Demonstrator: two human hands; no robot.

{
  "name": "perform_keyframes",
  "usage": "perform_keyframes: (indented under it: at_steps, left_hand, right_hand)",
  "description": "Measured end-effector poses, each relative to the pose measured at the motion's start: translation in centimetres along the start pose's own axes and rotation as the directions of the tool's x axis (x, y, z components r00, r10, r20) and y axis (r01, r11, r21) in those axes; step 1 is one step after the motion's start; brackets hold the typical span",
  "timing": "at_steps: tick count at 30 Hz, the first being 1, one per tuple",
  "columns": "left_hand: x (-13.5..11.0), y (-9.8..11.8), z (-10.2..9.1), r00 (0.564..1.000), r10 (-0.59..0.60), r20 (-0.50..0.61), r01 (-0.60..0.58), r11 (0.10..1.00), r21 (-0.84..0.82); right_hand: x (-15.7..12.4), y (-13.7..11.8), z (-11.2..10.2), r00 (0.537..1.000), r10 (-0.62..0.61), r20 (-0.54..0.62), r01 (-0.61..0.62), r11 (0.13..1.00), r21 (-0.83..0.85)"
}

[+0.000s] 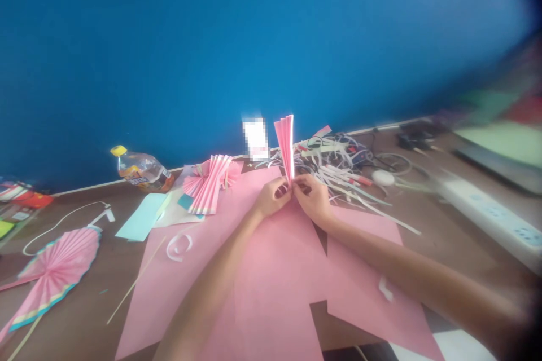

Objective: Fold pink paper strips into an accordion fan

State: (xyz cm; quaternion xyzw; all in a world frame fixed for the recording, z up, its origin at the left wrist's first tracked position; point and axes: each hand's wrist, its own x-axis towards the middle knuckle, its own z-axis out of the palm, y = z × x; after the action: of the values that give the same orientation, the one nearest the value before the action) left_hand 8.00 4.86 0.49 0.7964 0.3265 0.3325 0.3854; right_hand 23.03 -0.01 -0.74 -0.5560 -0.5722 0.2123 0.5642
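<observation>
Upright over the table stands a pleated pink paper fan (285, 144), folded narrow, with a white edge along its right side. My left hand (274, 196) pinches it near the bottom end from the left. From the right, the fingers of my right hand (312, 197) close on the same lower end, and the fingertips of both hands nearly meet there. Beneath them lie large sheets of pink paper (271, 276). Another pleated pink paper piece (210, 183) rests behind and to the left of my hands.
At the left lies a round pink fan (63, 265) with a blue and yellow rim. A yellow-capped bottle (144, 169) leans by the blue wall (254, 39). Paper strips and cables (339, 158) are heaped behind my right hand. A white power strip (486, 214) lies far right.
</observation>
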Motion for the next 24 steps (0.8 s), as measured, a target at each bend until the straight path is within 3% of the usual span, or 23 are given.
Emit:
perform_keyframes:
  at_steps: [8, 18, 24]
  left_hand:
    - [0.2, -1.2, -0.2, 0.994, -0.107, 0.013, 0.108, 0.993, -0.038]
    - [0.1, -1.1, 0.0, 0.995, -0.100, 0.026, 0.101, 0.994, -0.036]
    - [0.3, -1.4, 0.0, 0.968, -0.205, -0.143, 0.177, 0.966, -0.187]
  right_hand:
    - [-0.4, 0.4, 0.3, 0.997, -0.054, 0.055, 0.065, 0.972, -0.224]
    - [-0.3, 0.7, 0.3, 0.992, -0.098, 0.074, 0.113, 0.965, -0.237]
    - [-0.2, 0.6, 0.4, 0.984, -0.150, 0.095, 0.167, 0.963, -0.212]
